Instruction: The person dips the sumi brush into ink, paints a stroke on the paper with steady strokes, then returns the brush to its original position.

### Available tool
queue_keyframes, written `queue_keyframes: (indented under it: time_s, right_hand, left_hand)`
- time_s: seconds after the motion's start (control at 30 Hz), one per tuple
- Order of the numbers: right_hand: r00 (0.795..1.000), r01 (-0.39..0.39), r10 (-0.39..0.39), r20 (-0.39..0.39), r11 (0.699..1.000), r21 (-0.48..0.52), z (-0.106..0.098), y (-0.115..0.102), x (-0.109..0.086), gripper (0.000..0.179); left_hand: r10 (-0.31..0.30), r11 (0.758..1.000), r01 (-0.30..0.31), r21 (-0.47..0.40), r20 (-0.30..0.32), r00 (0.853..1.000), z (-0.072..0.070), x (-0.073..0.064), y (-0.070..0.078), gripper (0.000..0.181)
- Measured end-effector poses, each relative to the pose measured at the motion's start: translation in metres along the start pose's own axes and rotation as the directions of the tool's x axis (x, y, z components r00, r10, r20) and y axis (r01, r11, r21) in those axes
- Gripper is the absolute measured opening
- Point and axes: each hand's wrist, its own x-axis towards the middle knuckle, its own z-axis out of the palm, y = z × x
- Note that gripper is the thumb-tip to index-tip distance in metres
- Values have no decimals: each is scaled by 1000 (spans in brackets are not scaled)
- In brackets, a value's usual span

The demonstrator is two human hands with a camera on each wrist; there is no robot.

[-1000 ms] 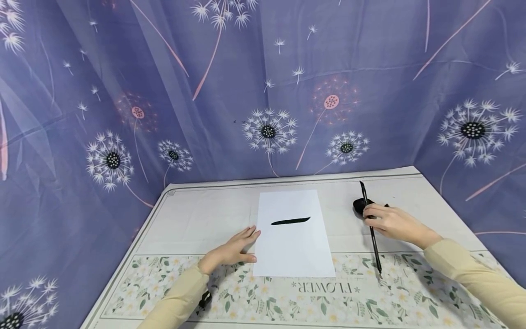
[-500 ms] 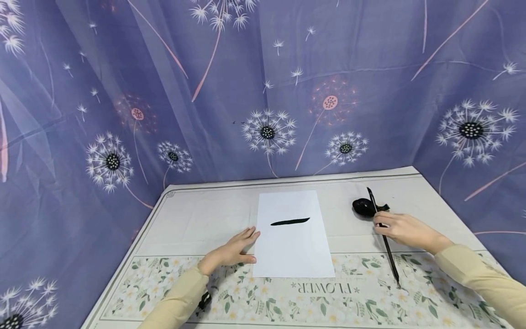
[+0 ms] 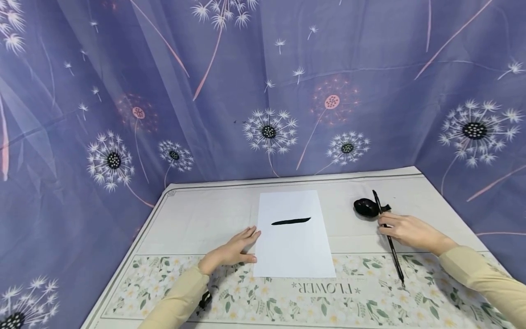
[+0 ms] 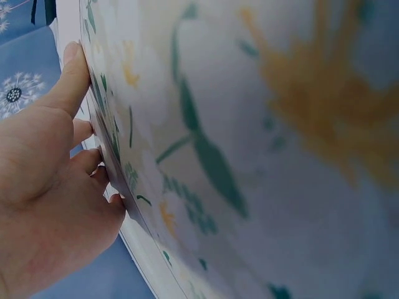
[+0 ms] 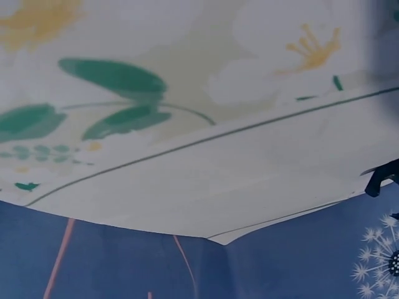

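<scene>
My right hand (image 3: pixel 404 230) pinches a black calligraphy brush (image 3: pixel 392 251) around its middle. The brush slants, its tip end close to the tail of a glossy black ink dish (image 3: pixel 365 208) and its loop end pointing back toward me. On the table lies a white sheet of paper (image 3: pixel 293 251), marked with one black brush stroke (image 3: pixel 291 221). Spread out flat, my left hand (image 3: pixel 230 246) rests at the paper's left edge, fingertips on its margin. In the left wrist view that left hand (image 4: pixel 56 162) shows from the side; the right wrist view does not show my right hand.
A white tablecloth (image 3: pixel 197 219) with a floral band covers the table. Purple dandelion curtains (image 3: pixel 230 151) hang close behind it and along both sides. A small black thing (image 3: pixel 204 299) shows beside my left sleeve.
My right hand has moved right and slightly toward me with the brush, so the brush crosses the dish's tail side instead of its body. The left hand and paper stay put.
</scene>
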Motion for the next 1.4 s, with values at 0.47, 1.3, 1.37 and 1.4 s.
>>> queue_keyframes:
  time_s: [0.47,1.3,1.37,1.4]
  right_hand:
    - [1000,-23,22,5,1000,19,6,2,-16,59]
    - [998,-54,55,-10,998,37,11,3,-23,62]
    - [998,-56,56,-10,998,37,12,3,-23,62]
    - [998,-57,57,-12,998,36,12,3,-22,62]
  left_hand:
    - [6,1000,-6,14,11,1000,-1,1,0,82]
    - [-16,998,12,68,52,998,-6,-1,3,83]
    - [-18,997,14,76,55,998,-6,-1,3,83]
    - [-19,997,14,81,57,998,-7,-1,3,83]
